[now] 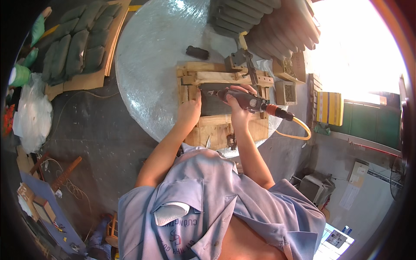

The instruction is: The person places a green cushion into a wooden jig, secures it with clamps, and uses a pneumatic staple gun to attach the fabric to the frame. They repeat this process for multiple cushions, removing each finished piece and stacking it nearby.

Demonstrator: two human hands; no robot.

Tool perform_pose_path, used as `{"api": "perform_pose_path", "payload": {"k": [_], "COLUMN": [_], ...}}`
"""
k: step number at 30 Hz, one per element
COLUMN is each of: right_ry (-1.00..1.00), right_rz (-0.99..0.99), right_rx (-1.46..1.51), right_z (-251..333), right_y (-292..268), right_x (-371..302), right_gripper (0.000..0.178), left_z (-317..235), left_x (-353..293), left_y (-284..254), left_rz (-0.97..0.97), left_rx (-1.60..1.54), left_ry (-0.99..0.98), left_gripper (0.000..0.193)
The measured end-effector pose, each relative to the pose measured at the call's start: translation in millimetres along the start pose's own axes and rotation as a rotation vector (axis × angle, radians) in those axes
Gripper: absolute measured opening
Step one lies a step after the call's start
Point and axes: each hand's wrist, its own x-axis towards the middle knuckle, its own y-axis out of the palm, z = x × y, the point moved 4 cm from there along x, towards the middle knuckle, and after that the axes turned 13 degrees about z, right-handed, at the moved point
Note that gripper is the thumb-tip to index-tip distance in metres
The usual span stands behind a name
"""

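A dark air tool (247, 101) with a round silver cap and an orange-red coupling is gripped in my right hand (237, 104). Its metal nose points left, over a dark grey panel (210, 105) lying in a wooden jig (203, 79). At the panel's left end, my left hand (190, 108) is closed, one digit stretched along the edge and the others curled against the wood. What those curled fingers hold is hidden. Beyond the jig's right half stands a dark metal clamp (251, 69); a second metal clamp (232, 141) sits on its near side.
Plastic film covers the round table (143, 78). A small black piece (197, 52) lies beyond the jig. Stacked grey cushions (277, 30) rise at the far right beside open boxes (285, 92). The tool's yellow hose (303, 128) loops right. More cushions (78, 47) lie on cardboard at left.
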Motion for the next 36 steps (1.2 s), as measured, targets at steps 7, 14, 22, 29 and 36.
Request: {"api": "perform_pose_path", "payload": {"k": [7,14,22,29,36], "right_ry": [-0.076,-0.081,-0.107,-0.078,-0.039], "right_rz": [0.095,0.090,0.088,0.069,0.202], "right_rx": [-0.185,-0.195,-0.186,-0.190,-0.261], "right_z": [-11,-18,-22,-22,-16], "right_y": [17,18,20,27,33], "right_x": [11,10,12,17,45], "right_gripper": [0.059,0.059,0.058,0.059,0.056], "left_z": [5,0,-6,-4,-9], "left_x": [14,13,26,40,37], "left_y": [8,10,18,19,18], "left_rz": [0.016,-0.044,-0.038,0.033,-0.017], "left_rx": [0.161,0.264,0.490,0.583,0.574], "left_ry": [-0.022,0.062,0.095,0.150,0.140], "left_gripper": [0.066,0.065,0.063,0.040,0.033]}}
